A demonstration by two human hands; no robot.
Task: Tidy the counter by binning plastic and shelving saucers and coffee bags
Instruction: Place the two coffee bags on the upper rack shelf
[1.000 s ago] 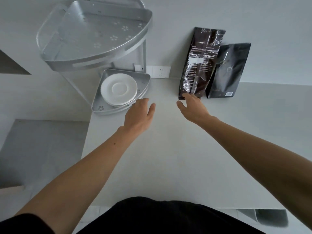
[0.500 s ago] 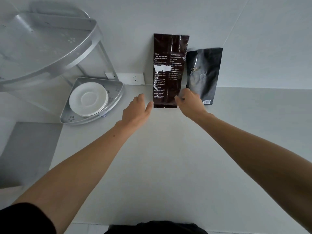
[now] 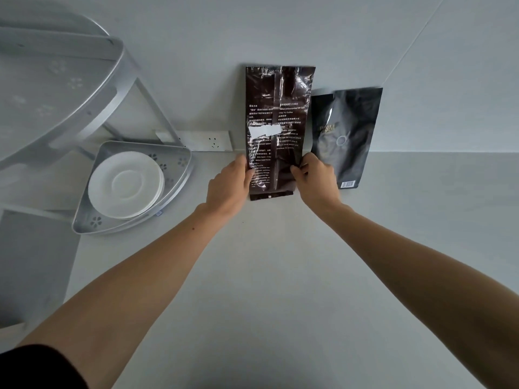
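A tall glossy dark brown coffee bag [image 3: 278, 119] stands upright against the back wall. My left hand [image 3: 229, 186] grips its lower left edge and my right hand [image 3: 316, 181] pinches its lower right edge. A shorter matte black coffee bag [image 3: 348, 130] leans on the wall just right of it, partly behind my right hand. White saucers [image 3: 126, 183] lie stacked on the lower tier [image 3: 179, 189] of a silver corner shelf rack at the left.
The rack's upper tier [image 3: 56, 88] juts out at the top left. A white wall socket strip [image 3: 210, 140] sits between rack and brown bag. The pale counter [image 3: 280, 276] spreads in front; its left edge drops to grey floor [image 3: 33, 262].
Both hands have closed in on the brown bag: the right went from touching its bottom edge to pinching it, and the left moved right from near the rack to grip it.
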